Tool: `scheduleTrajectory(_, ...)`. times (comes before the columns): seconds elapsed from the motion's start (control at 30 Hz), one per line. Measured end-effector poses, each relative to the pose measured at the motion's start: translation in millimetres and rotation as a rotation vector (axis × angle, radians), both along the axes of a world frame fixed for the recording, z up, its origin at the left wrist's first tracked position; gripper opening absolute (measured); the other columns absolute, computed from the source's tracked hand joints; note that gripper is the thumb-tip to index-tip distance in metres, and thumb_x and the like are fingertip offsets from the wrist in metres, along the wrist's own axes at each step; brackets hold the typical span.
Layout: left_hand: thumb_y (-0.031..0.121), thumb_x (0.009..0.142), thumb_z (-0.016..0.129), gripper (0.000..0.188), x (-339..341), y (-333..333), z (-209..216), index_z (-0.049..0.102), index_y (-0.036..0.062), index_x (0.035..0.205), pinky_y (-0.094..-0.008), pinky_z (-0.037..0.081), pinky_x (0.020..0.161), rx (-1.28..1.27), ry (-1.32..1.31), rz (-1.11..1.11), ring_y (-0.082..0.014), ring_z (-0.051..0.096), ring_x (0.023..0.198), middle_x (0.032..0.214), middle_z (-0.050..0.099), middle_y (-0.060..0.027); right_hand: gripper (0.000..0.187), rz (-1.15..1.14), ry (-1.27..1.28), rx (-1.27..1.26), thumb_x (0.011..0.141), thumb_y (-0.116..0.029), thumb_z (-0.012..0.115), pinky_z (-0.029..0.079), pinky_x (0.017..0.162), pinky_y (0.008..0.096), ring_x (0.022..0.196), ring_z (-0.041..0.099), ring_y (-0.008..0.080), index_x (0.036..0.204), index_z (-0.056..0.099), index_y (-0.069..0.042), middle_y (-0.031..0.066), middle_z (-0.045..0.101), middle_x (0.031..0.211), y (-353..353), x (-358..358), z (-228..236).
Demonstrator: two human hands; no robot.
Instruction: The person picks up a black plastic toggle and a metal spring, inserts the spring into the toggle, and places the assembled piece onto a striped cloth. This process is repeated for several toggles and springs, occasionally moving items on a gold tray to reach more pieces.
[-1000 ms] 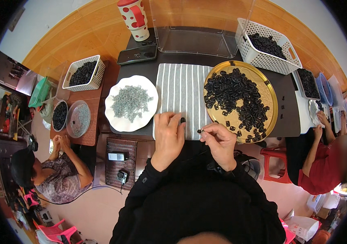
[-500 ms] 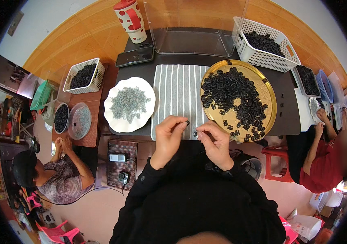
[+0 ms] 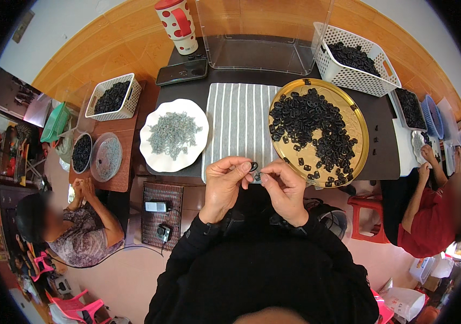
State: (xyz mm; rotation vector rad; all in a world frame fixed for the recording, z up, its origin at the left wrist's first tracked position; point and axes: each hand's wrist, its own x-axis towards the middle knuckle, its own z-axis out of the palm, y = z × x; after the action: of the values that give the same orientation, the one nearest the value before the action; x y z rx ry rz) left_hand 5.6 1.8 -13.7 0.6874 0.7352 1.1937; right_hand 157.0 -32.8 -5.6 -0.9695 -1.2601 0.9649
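Between the thumb and fingertips of my left hand (image 3: 223, 186) is a small black oval ring piece (image 3: 253, 166), tilted upward. My right hand (image 3: 287, 191) is pinched just beside it, at a tiny greyish piece (image 3: 258, 176) whose kind is too small to make out. The fingertips of both hands nearly meet over the near edge of a grey-and-white striped cloth (image 3: 237, 119). To the left, a white scalloped plate (image 3: 152, 158) carries a heap of small silvery slim pieces (image 3: 173, 134). On the right, a round gold tray (image 3: 364, 135) bears many black pieces (image 3: 317, 121) like the held one.
Behind the cloth stands a clear plastic box (image 3: 263, 54), with a white basket (image 3: 357, 78) of black parts to its right. A phone (image 3: 182, 72) and a spotted tumbler (image 3: 179, 27) are at the back left. Two other people (image 3: 87, 227) work at the sides.
My hands have drawn closer together. The black piece has turned so that its ring opening shows. The whole view has shifted slightly.
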Motion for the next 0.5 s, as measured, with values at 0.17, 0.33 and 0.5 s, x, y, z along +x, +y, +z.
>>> scheduleTrajectory(0.17, 0.003, 0.087, 0.067, 0.013, 2.8, -2.3, -0.4, 0.069, -0.003, 0.098, -0.0222, 0.048, 0.052, 0.015, -0.006, 0.001, -0.0141, 0.064, 0.064, 0.081, 0.069, -0.0109, 0.006, -0.011, 0.014, -0.016, 0.086, 0.006, 0.06, 0.041, 0.062, 0.0206, 0.07, 0.051, 0.0071, 0.092, 0.06, 0.004, 0.003, 0.055, 0.08, -0.6, -1.7, -0.8)
scheduleTrajectory(0.33, 0.003, 0.087, 0.067, 0.013, 6.2, -5.7, -2.4, 0.069, -0.0031, 0.098, -0.0219, 0.048, 0.052, 0.067, 0.04, 0.044, -0.0129, 0.063, 0.064, 0.081, 0.069, -0.0101, 0.005, -0.033, 0.001, -0.019, 0.086, 0.006, 0.059, 0.041, 0.061, 0.0201, 0.068, 0.051, 0.0064, 0.091, 0.059, 0.003, 0.0026, 0.054, 0.079, -2.0, -3.0, -0.9)
scheduleTrajectory(0.5, 0.003, 0.087, 0.067, 0.012, 8.0, -7.5, 0.0, 0.069, -0.0029, 0.097, -0.0217, 0.048, 0.052, 0.063, 0.05, 0.056, -0.0121, 0.062, 0.064, 0.08, 0.069, -0.0093, 0.006, -0.049, -0.002, -0.016, 0.085, 0.007, 0.059, 0.042, 0.06, 0.0204, 0.068, 0.05, 0.0062, 0.089, 0.059, 0.003, 0.0024, 0.054, 0.078, -1.8, -2.8, -1.6)
